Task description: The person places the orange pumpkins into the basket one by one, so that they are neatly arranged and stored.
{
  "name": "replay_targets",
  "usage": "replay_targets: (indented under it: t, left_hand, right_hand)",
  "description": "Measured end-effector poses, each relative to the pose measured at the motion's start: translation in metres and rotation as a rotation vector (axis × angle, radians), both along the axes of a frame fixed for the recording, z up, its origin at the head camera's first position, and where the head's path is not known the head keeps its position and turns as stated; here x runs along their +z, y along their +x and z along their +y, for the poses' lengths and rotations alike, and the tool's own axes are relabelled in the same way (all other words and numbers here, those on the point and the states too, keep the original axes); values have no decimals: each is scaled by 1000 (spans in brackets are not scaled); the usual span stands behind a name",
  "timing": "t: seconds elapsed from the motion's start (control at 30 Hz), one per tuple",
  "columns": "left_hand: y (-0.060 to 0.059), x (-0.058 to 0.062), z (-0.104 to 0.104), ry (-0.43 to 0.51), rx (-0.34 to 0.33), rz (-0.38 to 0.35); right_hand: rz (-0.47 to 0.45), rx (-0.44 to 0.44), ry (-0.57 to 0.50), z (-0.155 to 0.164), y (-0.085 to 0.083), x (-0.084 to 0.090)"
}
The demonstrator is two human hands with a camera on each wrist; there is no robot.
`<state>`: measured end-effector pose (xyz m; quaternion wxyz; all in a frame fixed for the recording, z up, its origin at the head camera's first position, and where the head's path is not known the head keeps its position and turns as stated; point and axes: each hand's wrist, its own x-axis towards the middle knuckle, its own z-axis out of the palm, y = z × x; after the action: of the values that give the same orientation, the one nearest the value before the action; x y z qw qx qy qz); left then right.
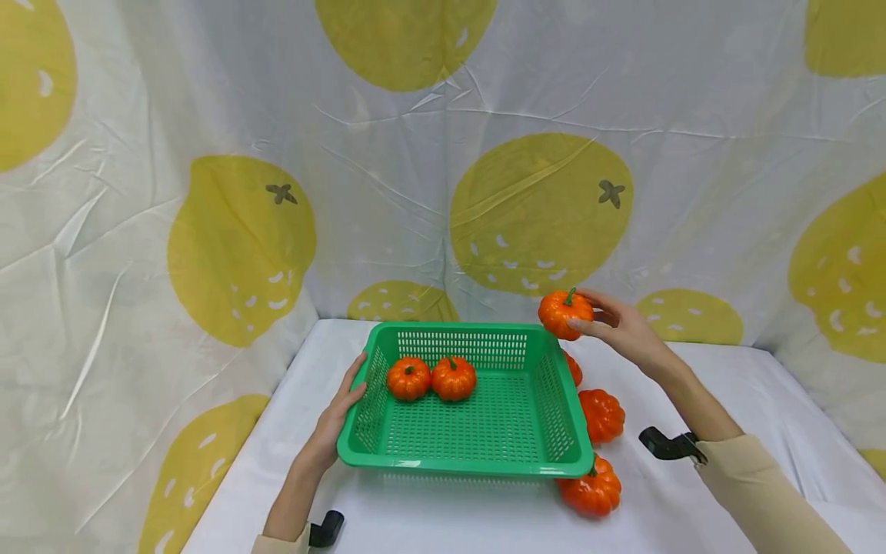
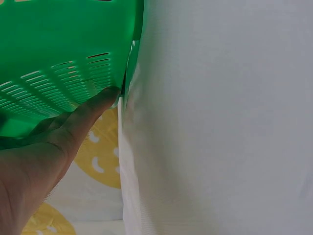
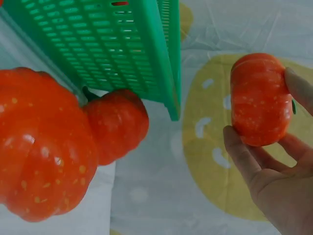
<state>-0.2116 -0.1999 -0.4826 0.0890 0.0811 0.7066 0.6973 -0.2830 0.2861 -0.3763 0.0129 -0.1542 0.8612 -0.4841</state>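
A green slotted basket (image 1: 554, 400) sits on the white table with two small orange pumpkins (image 1: 431, 378) at its back left. My left hand (image 1: 342, 404) rests with straight fingers against the basket's left wall (image 2: 58, 83). My right hand (image 1: 612, 323) holds a small orange pumpkin (image 1: 565, 313) in the air above the basket's back right corner; the right wrist view shows fingers and thumb curled round this pumpkin (image 3: 259, 100). Three more pumpkins (image 1: 601, 415) lie on the table along the basket's right side, two of them (image 3: 44, 156) close in the right wrist view.
A white cloth with large yellow lemon prints (image 1: 540, 215) hangs behind and to both sides of the table. The white tabletop (image 1: 754, 415) stretches out right of the basket. A black wrist mount (image 1: 667, 445) sits on my right forearm, another (image 1: 325, 529) on my left.
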Motion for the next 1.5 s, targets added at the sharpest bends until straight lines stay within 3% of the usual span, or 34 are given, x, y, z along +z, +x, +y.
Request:
replay_targets:
  t: [0.6, 1.0, 1.23, 1.5]
  left_hand:
    - [0, -1, 0, -28, 11, 3]
    - [-2, -2, 1, 2, 14, 4]
    - [-1, -1, 3, 3, 17, 3]
    - [-2, -1, 0, 21, 12, 3]
  right_hand:
    - [-56, 125, -99, -77, -23, 0]
    - [-61, 140, -176, -131, -33, -2]
    - [-51, 95, -172, -136, -34, -10]
    - [-155, 70, -96, -114, -26, -9]
